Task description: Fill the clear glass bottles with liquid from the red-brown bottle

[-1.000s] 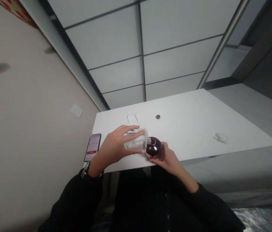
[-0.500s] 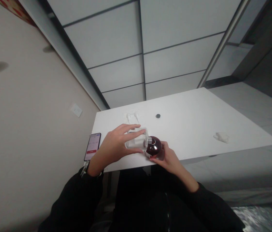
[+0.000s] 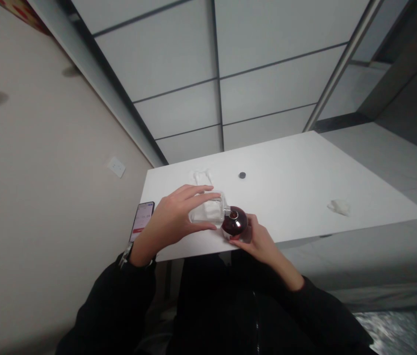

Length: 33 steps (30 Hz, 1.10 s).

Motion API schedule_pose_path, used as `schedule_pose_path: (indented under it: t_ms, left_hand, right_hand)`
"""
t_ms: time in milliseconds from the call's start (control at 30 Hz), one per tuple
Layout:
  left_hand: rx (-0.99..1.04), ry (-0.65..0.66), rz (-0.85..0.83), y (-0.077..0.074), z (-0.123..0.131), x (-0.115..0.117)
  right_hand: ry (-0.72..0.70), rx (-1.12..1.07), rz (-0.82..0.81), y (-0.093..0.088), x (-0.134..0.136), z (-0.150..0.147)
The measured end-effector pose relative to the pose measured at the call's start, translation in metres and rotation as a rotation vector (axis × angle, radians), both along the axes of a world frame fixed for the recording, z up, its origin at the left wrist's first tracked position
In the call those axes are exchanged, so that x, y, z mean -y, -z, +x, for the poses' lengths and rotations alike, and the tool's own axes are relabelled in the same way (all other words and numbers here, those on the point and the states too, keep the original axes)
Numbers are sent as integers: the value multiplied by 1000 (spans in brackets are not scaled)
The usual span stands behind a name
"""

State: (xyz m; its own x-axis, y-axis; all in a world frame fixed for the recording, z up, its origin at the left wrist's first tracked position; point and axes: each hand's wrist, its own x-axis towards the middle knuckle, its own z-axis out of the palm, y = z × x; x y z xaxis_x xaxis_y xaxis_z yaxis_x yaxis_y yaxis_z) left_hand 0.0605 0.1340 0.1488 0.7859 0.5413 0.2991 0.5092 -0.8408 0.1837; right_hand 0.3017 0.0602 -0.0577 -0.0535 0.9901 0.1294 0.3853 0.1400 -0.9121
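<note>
Tipped on its side, a clear glass bottle is gripped by my left hand, fingers over its top and thumb below. Its threaded neck points right, over the mouth of a dark red round bottle. That red bottle stands upright near the table's front edge, and my right hand is wrapped around its right side and front. Whether the two necks touch, I cannot tell. Beyond my left fingers lies a white and clear item, partly covered by the hand. A small dark round cap rests farther back.
A phone with a lit screen lies at the table's left edge, partly behind my left wrist. A crumpled white tissue is on the right part of the white table. Panelled sliding doors stand behind the table.
My left hand and the clear bottle have shifted slightly up and left, with the neck raised a little above the red bottle's mouth. My right hand keeps its hold.
</note>
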Motion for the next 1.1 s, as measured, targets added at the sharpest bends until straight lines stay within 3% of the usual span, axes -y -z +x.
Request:
schedule_pose_path:
  t_ms: [1100]
  left_hand:
    - [-87, -2, -26, -16, 5, -1]
  right_hand:
    - [26, 24, -2, 0, -1, 2]
